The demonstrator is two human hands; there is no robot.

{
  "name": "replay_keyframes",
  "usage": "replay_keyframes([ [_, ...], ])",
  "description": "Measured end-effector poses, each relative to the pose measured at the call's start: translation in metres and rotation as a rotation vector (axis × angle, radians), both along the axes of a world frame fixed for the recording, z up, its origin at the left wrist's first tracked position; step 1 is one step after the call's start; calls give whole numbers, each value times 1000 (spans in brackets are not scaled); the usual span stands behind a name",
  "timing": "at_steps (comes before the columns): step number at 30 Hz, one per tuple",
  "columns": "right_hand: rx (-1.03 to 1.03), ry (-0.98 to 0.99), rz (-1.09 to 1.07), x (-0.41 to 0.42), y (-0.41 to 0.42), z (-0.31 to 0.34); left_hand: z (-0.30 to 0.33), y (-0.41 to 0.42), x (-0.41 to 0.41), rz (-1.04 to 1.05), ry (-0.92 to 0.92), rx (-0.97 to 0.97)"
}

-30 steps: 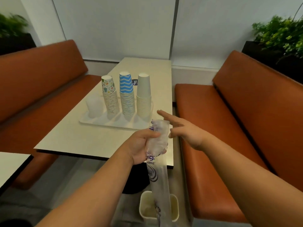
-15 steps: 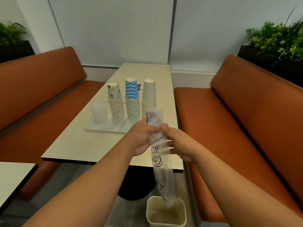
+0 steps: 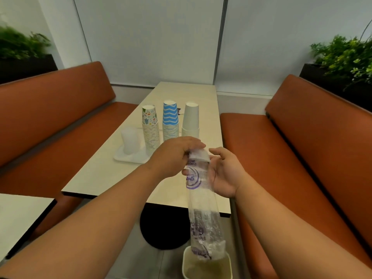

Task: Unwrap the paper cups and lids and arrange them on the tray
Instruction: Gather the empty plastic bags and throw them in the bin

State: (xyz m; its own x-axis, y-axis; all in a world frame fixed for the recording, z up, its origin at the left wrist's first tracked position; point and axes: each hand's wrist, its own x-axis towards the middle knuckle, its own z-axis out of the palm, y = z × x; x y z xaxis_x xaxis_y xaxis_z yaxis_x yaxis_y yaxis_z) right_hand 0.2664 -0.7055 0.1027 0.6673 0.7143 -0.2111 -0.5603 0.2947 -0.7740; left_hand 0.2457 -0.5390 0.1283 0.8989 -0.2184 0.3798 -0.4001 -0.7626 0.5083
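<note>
Left hand (image 3: 173,156) pinches the top of the empty wrapper (image 3: 201,200), fingers curled over its crumpled end. Right hand (image 3: 223,174) sits just beside it with relaxed, spread fingers and the palm against the film; we can't tell whether it bears any load. We read that as steadying or gathering the sleeve.

The wrapper hangs straight down, its lower end at the rim of the bin (image 3: 207,266) on the floor. Held high and vertical like that, it looks lined up for a drop into the bin, or for bunching up first.

The task's things are on the tray (image 3: 128,159) on the table (image 3: 100,178): floral cups (image 3: 150,127), blue cups (image 3: 170,121) and white cups (image 3: 190,119), all stacked upside down in a row, with the lids (image 3: 129,140) at the left end. Judging from that, unwrapping is mostly or fully done and this is cleanup.

Around us are orange benches (image 3: 302,148) on both sides, the table's black base (image 3: 163,228) beside the bin, and planters (image 3: 342,63) behind the seat backs. A small dark item shows behind the cups, too hidden to identify.

Obstructions: our left hand covers the tray's near right corner. The table edge sits close behind the wrapper, and the light film could cling to fingers or miss the bin.
</note>
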Motion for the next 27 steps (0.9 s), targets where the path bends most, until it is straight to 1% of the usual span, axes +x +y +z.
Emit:
replay_keyframes([
  [1, 6, -14, 43, -1, -1, 1, 0, 1, 1, -14, -21, 190],
  [2, -5, -35, 63, -3, -2, 2, 0, 0, 1, -39, -21, 340],
  [3, -19, -56, 60, -4, 0, 2, 0, -1, 3, -58, 3, 430],
  [4, -34, -77, 42, -5, 1, 2, 1, -2, 3, -56, 40, 460],
  [6, -80, -129, -3, -5, 1, 2, 3, 3, 1, -40, 100, 422],
  [7, -97, -150, -18, -5, 0, 1, 4, 7, 0, -22, 122, 345],
  [8, -101, -167, -34, -5, -1, 0, 4, 13, -1, 3, 141, 223],
  [9, -97, -180, -63, -4, -3, 0, 2, 19, 0, 33, 169, 18],
  [11, -73, -198, -133, -2, -5, -2, -1, 24, -2, 97, 294, -543],
  [12, -62, -208, -157, -1, -4, -1, -3, 20, -4, 117, 369, -743],
  [13, -55, -224, -174, -2, -3, 1, -7, 14, -5, 122, 428, -829],
  [15, -44, -268, -189, -2, 1, 2, -14, -2, -10, 110, 461, -824],
  [17, -73, -287, -200, -3, 4, 1, -17, -15, -13, 116, 409, -862],
  [19, -172, -317, -210, -3, 4, -1, -18, -16, -10, 128, 369, -905],
  [20, -233, -334, -221, -1, 2, -3, -18, -14, -8, 130, 349, -889],
  [22, -339, -352, -238, 2, -1, -3, -18, -10, -10, 136, 297, -805],
  [23, -388, -340, -240, 2, -1, -2, -18, -9, -10, 148, 242, -754],
  [25, -468, -257, -221, 0, 0, 1, -17, -6, -10, 167, 112, -667],
  [26, -463, -196, -200, 0, 0, 1, -16, -4, -10, 181, 38, -605],
  [27, -420, -130, -170, -2, -1, 3, -15, -2, -10, 199, -51, -503],
])
